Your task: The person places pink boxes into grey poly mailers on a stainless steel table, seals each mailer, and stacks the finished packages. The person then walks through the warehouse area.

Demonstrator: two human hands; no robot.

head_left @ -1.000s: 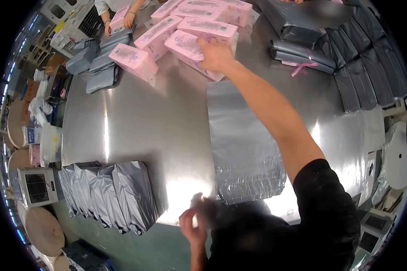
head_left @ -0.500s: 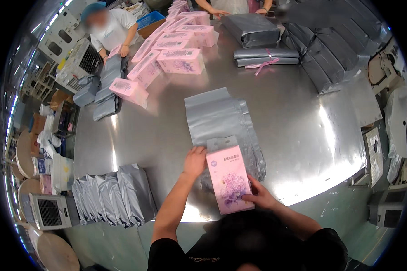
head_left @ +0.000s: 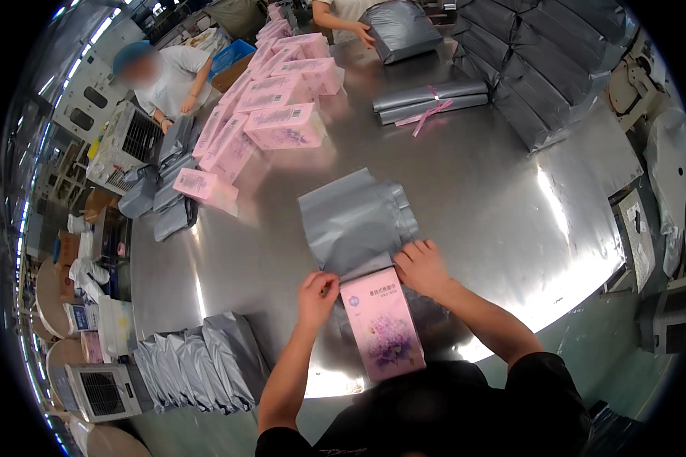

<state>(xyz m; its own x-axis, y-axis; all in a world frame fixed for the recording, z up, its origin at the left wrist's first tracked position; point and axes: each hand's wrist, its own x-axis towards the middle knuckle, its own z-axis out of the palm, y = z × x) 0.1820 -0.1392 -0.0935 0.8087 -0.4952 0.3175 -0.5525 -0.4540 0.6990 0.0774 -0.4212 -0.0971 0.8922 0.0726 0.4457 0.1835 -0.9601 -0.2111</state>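
A pink tissue pack (head_left: 370, 316) printed with purple flowers lies on the metal table close to my body. Its far end meets the mouth of a flat grey plastic mailing bag (head_left: 347, 217), which stretches away from me. My left hand (head_left: 318, 298) is closed at the left edge of the bag's mouth, beside the pack's far left corner. Across from it, my right hand (head_left: 421, 268) pinches the right edge of the mouth, by the far right corner. How deep the pack's end sits under the film is hard to make out.
Pink packs (head_left: 282, 126) stand in rows at the far left. Filled grey bags line the near left (head_left: 232, 358) and the far right (head_left: 549, 107). A tied grey bundle (head_left: 434, 105) lies at the back. One co-worker (head_left: 171, 76) works at far left, another's hand (head_left: 362, 32) holds a large bag.
My right hand has left the pack's lower right side for the bag's mouth. My left hand has shifted onto the mouth's left edge. The pack now lies nearer my body.
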